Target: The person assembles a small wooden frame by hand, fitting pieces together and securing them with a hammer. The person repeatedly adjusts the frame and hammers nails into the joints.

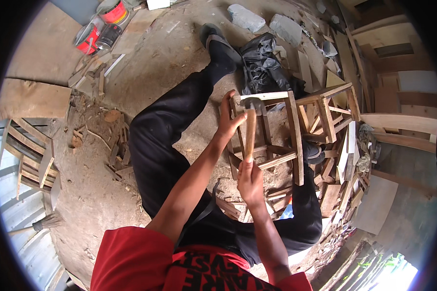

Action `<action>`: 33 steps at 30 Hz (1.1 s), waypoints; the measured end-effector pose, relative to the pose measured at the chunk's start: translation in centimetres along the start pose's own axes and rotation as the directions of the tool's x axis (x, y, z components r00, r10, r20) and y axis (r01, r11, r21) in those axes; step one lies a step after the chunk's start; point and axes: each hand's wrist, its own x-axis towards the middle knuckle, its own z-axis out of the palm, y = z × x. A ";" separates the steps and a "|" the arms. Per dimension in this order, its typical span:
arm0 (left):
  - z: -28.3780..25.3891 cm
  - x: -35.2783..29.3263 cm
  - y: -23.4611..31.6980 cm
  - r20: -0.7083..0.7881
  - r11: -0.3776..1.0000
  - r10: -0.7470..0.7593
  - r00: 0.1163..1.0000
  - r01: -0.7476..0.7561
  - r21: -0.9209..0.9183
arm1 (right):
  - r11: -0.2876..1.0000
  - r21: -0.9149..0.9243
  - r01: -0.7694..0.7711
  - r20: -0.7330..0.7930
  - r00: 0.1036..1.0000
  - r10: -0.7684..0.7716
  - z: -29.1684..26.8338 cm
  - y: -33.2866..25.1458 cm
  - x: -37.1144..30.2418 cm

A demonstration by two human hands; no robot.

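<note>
Ideally, the left hand (226, 120), clasping the wooden stool frame (296, 145), should tuck its thumb (240, 119) clear of the adjacent hammer (251, 121), whose handle (250, 140) the right hand (250, 182) encircles.

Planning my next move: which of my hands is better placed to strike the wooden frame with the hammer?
Probably your right hand: it grips the hammer, with the head close to the wooden frame. Your left hand is on the frame's side, seemingly steadying it.

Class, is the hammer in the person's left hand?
No, the right hand grips the hammer, while the left hand holds the wooden frame.
</note>
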 end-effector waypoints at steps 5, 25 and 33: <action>0.3 0.3 1.6 -0.007 0.992 -0.124 0.992 0.124 -0.015 | 0.973 0.212 0.090 -0.072 0.995 -0.076 -3.0 -7.5 -1.2; 0.4 0.8 1.0 -0.004 0.999 -0.017 1.000 0.017 -0.036 | 0.978 0.199 0.066 -0.029 0.998 -0.062 0.4 0.5 -0.2; 0.1 0.7 2.0 -0.010 0.999 -0.048 0.999 0.048 -0.025 | 0.893 0.414 0.175 -0.087 0.985 -0.152 -3.6 -7.8 -1.3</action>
